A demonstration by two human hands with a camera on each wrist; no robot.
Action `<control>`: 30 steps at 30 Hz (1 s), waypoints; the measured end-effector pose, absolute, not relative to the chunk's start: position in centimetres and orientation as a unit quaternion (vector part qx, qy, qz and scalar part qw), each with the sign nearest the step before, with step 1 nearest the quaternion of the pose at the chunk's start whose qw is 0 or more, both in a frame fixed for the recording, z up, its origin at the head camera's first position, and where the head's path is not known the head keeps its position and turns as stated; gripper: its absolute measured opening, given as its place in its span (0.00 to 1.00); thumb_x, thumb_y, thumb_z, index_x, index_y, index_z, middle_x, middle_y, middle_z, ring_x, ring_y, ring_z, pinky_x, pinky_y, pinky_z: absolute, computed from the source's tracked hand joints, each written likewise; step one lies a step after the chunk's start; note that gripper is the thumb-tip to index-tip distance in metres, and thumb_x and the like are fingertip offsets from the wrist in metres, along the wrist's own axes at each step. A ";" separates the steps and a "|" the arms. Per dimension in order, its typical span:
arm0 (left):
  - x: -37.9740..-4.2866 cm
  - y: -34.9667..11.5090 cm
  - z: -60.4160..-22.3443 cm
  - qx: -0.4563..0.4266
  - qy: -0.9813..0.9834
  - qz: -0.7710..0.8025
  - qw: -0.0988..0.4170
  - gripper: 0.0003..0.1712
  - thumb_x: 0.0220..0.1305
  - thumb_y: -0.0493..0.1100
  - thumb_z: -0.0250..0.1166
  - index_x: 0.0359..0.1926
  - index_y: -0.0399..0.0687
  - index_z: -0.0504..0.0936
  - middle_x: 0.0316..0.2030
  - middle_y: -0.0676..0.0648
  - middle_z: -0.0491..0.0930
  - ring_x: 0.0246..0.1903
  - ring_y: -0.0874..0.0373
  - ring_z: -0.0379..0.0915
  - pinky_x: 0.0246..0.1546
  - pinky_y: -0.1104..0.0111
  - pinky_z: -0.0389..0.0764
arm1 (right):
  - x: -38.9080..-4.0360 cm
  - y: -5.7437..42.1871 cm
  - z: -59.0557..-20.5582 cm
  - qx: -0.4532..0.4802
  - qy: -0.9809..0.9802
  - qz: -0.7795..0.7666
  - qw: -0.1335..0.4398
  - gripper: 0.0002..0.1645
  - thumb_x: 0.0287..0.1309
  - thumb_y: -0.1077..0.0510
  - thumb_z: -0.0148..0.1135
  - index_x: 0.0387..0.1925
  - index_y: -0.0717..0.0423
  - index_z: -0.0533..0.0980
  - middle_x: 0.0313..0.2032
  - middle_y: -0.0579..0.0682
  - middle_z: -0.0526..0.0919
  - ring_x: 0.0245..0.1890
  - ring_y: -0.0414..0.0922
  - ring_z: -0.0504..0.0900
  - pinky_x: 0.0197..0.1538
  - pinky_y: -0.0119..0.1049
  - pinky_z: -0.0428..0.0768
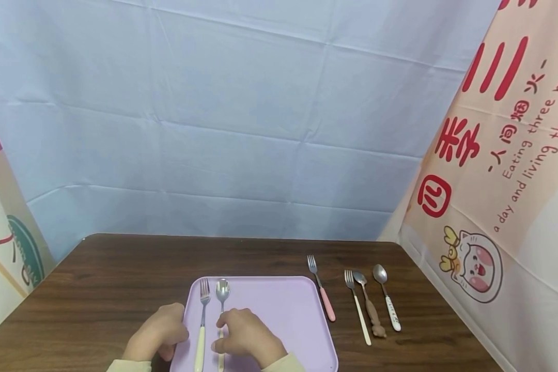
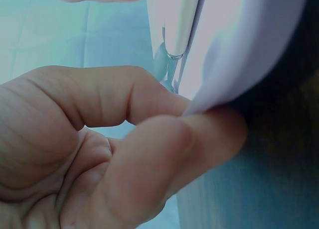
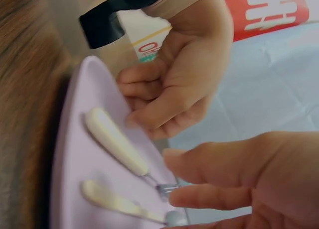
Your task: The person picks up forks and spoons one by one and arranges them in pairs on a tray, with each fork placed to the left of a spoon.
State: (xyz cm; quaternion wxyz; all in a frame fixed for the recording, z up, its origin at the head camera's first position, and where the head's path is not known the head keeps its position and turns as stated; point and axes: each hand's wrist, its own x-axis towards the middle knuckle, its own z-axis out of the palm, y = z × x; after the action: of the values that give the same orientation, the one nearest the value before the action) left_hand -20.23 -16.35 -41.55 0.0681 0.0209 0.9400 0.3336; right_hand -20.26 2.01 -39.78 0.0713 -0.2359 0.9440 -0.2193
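Low down, tray [image 1: 283,310]: pale purple, set at the bottom centre of the frame on a dark wooden desk [image 1: 121,274]; its near end is cut off by the frame's lower edge.
Left hand [image 1: 165,330]: seen left of the bottom centre; its grip is narrow, the tray's left edge being pinched between thumb and fingers.
Right hand [image 1: 248,330]: placed over the tray; its grip is fairly wide, thumb and fingers parted over the cream-handled spoon [image 1: 222,290], which is partly covered. Whether the spoon is touched cannot be told.
Cream-handled fork [image 1: 201,333]: laid in the tray between the hands, just left of that spoon, tines pointed up the frame.
Cutlery at lower right: on the desk, from left to right, are laid a pink-handled fork [image 1: 323,295], a white-handled fork [image 1: 359,308], a brown-handled spoon [image 1: 369,306] and a white-handled spoon [image 1: 389,305].
Cloths: a pale blue sheet [image 1: 237,129] is hung behind; at right, a printed banner [image 1: 516,206] is seen.
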 end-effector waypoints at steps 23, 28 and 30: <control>-20.2 -16.4 -41.7 0.023 0.938 0.340 0.064 0.03 0.35 0.27 0.51 0.16 0.36 0.66 0.05 0.43 0.69 0.03 0.55 0.68 0.04 0.66 0.77 | -19.8 2.9 -38.9 -0.278 0.949 -0.141 0.041 0.25 0.33 0.52 0.71 0.41 0.45 0.80 0.36 0.43 0.79 0.41 0.39 0.73 0.47 0.33 0.75; -20.2 -16.4 -41.6 0.024 0.938 0.338 0.066 0.03 0.36 0.27 0.51 0.17 0.35 0.66 0.06 0.42 0.69 0.04 0.55 0.68 0.04 0.67 0.77 | -20.0 3.5 -39.2 -0.280 0.948 -0.144 0.034 0.24 0.32 0.53 0.71 0.40 0.47 0.81 0.36 0.43 0.80 0.40 0.39 0.73 0.47 0.33 0.75; -20.2 -16.4 -41.6 0.023 0.939 0.338 0.066 0.03 0.36 0.27 0.51 0.17 0.35 0.66 0.06 0.42 0.69 0.04 0.55 0.68 0.04 0.67 0.77 | -20.0 3.8 -39.2 -0.281 0.948 -0.145 0.033 0.24 0.32 0.53 0.71 0.40 0.48 0.81 0.36 0.43 0.80 0.40 0.40 0.73 0.47 0.33 0.76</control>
State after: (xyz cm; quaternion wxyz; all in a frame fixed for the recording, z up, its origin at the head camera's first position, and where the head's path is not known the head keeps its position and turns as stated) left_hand -20.23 -16.43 -41.61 0.0661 0.0235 0.9386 0.3377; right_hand -20.02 3.77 -39.19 0.0329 -0.2807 0.9482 -0.1453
